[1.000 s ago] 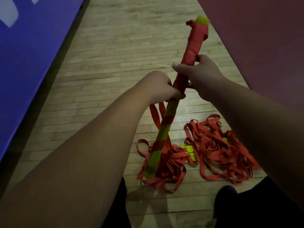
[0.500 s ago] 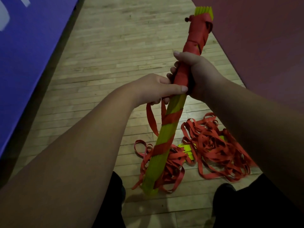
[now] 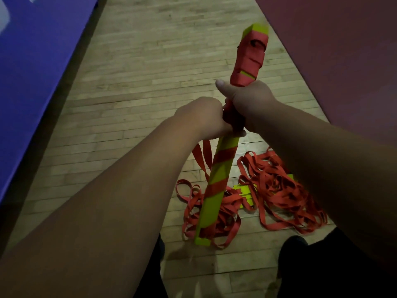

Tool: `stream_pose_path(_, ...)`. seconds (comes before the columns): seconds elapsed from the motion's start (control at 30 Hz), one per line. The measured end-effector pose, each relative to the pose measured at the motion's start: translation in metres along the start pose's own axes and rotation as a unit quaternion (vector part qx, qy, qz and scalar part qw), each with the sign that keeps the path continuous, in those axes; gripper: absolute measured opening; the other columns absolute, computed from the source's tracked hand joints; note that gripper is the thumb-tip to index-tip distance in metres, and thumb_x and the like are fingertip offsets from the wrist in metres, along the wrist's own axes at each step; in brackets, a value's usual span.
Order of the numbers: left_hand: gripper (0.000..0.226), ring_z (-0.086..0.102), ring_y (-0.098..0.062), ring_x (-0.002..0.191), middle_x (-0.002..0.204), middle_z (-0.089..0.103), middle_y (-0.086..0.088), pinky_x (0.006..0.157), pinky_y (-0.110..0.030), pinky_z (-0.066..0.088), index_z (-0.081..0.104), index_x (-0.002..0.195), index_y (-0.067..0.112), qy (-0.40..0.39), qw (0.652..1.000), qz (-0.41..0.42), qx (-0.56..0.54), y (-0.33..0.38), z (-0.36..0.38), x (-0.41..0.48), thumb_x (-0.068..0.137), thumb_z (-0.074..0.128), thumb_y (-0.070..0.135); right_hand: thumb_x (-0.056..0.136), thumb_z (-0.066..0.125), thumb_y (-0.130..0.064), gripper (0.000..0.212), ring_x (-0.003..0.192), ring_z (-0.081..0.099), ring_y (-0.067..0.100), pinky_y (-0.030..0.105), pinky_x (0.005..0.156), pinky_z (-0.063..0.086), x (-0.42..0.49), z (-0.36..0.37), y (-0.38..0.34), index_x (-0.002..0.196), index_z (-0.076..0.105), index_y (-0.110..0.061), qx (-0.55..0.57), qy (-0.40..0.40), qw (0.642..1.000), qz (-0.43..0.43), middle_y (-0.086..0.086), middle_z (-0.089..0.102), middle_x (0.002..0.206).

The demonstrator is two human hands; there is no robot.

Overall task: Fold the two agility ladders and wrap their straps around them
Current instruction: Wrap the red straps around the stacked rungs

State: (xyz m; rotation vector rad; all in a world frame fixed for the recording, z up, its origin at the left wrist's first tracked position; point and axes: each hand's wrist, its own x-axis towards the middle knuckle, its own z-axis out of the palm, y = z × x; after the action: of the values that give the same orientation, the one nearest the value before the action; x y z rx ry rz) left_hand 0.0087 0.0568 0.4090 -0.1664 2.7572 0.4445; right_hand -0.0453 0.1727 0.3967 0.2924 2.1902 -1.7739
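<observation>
Folded ladder (image 3: 221, 175) held tilted; right grip (image 3: 251, 104) curled round middle, left grip (image 3: 206, 119) just below, apparently clasping it too.

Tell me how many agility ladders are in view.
2. One bundle, gripped by left hand and right hand; the other ladder on the floor, mostly hidden under tangled straps.

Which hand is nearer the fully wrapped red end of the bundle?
Right: the right hand grips the bundle just below its wrapped end; left hand grips lower.
</observation>
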Motion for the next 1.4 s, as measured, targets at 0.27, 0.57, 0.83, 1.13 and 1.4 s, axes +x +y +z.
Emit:
stream_pose_path(0.27, 0.066, 0.069, -0.022, 0.088, 0.085, 0.068, 0.001, 0.074, -0.038, 0.052, 0.063, 0.082, 0.024, 0.022, 0.998, -0.06, 0.0, -0.001, 0.006, 0.004, 0.073, 0.079, 0.087, 0.101, 0.061, -0.068, 0.064, 0.099, 0.067, 0.034, 0.056, 0.088, 0.058, -0.004, -0.004, -0.016, 0.134, 0.052, -0.014, 0.088, -0.042, 0.99, 0.106, 0.01, 0.067, 0.112)
stream_pose_path(0.57, 0.063, 0.056, -0.018, 0.073, 0.086, 0.063, 0.002, 0.074, -0.039, 0.047, 0.054, 0.079, 0.025, 0.044, 0.992, -0.052, 0.104, 0.009, 0.006, -0.008, 0.083, 0.071, 0.085, 0.093, 0.079, -0.059, 0.056, 0.088, 0.076, 0.031, 0.056, 0.061, 0.067, -0.003, -0.018, -0.005, 0.117, 0.065, -0.01, -0.015, 0.015, 0.998, 0.054, 0.011, 0.074, 0.103)
stream_pose_path(0.83, 0.047, 0.073, -0.017, 0.082, 0.088, 0.076, -0.001, 0.068, -0.034, 0.056, 0.079, 0.091, 0.02, -0.015, 0.998, 0.035, -0.044, -0.011, -0.009, -0.001, 0.085, 0.081, 0.067, 0.095, 0.076, -0.059, 0.052, 0.104, 0.077, 0.029, 0.046, 0.08, 0.067, -0.005, -0.026, -0.009, 0.12, 0.061, -0.016, 0.062, -0.071, 0.993, 0.077, 0.009, 0.073, 0.121)
stream_pose_path(1.13, 0.045, 0.067, -0.008, 0.069, 0.078, 0.075, 0.012, 0.071, -0.033, 0.053, 0.084, 0.099, 0.024, -0.079, 0.969, 0.056, -0.227, -0.031, -0.023, -0.002, 0.086, 0.083, 0.067, 0.098, 0.076, -0.037, 0.029, 0.087, 0.074, 0.019, 0.04, 0.09, 0.06, -0.004, -0.022, -0.017, 0.115, 0.063, -0.017, 0.306, -0.184, 0.933, 0.046, -0.002, 0.072, 0.087)
stream_pose_path(1.4, 0.049, 0.077, -0.009, 0.069, 0.083, 0.08, 0.007, 0.068, -0.032, 0.06, 0.078, 0.093, 0.025, -0.076, 0.996, 0.043, -0.032, -0.009, 0.0, -0.004, 0.092, 0.073, 0.074, 0.088, 0.088, -0.047, 0.062, 0.103, 0.067, 0.031, 0.056, 0.086, 0.057, 0.004, -0.017, -0.003, 0.129, 0.058, -0.012, 0.186, -0.065, 0.973, 0.117, 0.008, 0.07, 0.116)
